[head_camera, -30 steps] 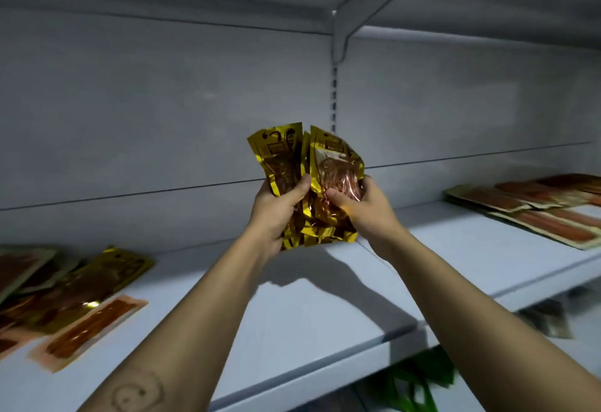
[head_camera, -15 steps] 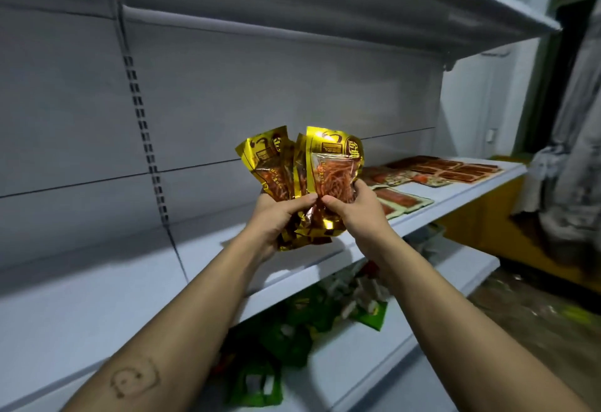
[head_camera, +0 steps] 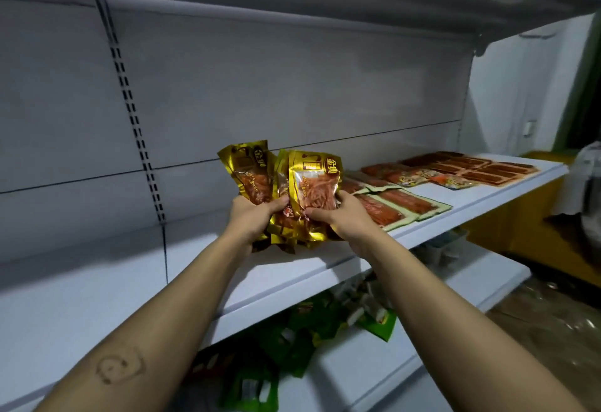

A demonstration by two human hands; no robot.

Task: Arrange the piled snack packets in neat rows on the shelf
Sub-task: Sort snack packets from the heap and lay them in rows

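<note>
Bundle: A fanned sheaf of gold snack packets (head_camera: 313,190) stands upright between my hands over the middle shelf (head_camera: 286,270). I cannot tell whether its bottom edges touch the board.
Left hand: My left hand (head_camera: 255,216) grips the rear packets, thumb curled across their fronts.
Right hand: My right hand (head_camera: 343,216) pinches the front packet, thumb on its face, fingers behind.
Rows: Flat orange packets (head_camera: 403,203) lie in rows at 2 o'clock from the bundle, the nearest just beside my right hand.
Risk, slip: The foil looks slick, so peeling one packet off may let the others slide loose.
Risk, rows: My right hand could nudge the nearest laid packet and skew its row.
Risk, edge: A dropped packet may go over the front lip into the green packets (head_camera: 292,343) piled at 6 o'clock below.
</note>
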